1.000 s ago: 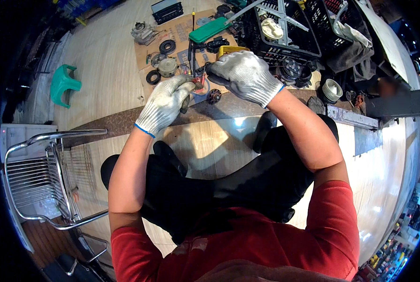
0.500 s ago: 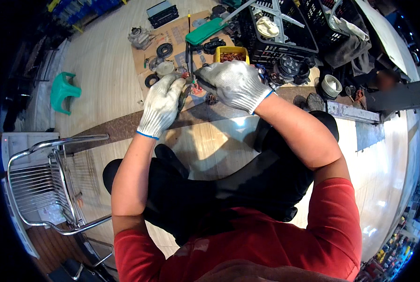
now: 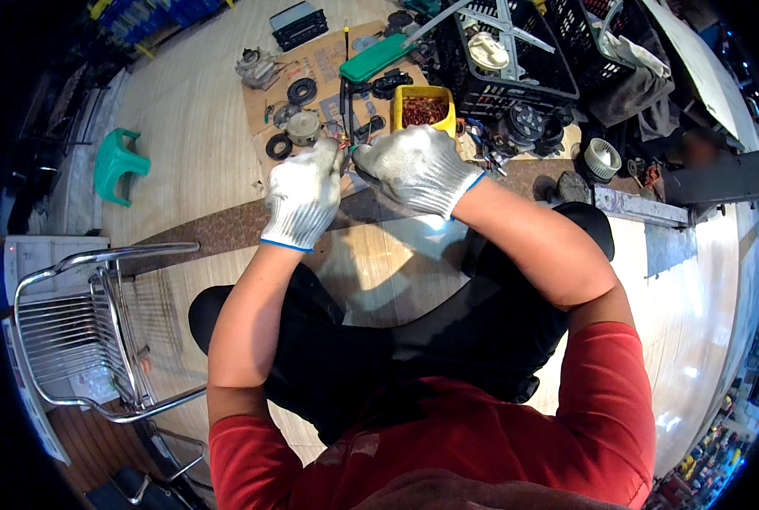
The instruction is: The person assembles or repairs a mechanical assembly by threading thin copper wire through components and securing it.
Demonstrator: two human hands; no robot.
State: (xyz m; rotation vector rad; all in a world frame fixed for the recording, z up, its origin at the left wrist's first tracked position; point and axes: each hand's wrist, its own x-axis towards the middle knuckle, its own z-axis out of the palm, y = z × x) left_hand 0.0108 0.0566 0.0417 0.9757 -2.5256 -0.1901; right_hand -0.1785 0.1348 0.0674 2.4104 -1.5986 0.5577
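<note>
Both hands wear white knitted gloves with blue cuffs and meet fingertip to fingertip over the near edge of the cardboard. My left hand (image 3: 303, 194) is closed, knuckles up, and a tiny reddish bit shows at its fingertips. Close on its right, my right hand (image 3: 418, 172) is closed too, thumb side toward the left. A small dark and green bit shows at its fingertips; what each hand grips is mostly hidden by the gloves. Just beyond the right hand stands a yellow tub (image 3: 448, 106) full of small reddish-brown pieces.
On the cardboard (image 3: 265, 104) lie black rings (image 3: 301, 91), a round pale metal part (image 3: 304, 127) and a green-covered lever (image 3: 375, 59). Black crates (image 3: 515, 85) stand at far right, a white slotted cylinder (image 3: 601, 159) nearer. Left are a green stool (image 3: 119, 166) and metal chair (image 3: 73, 331).
My left hand has shifted right and turned, hiding the dark thing that showed along its palm. My right hand has lowered slightly toward me, uncovering more of the yellow tub.
</note>
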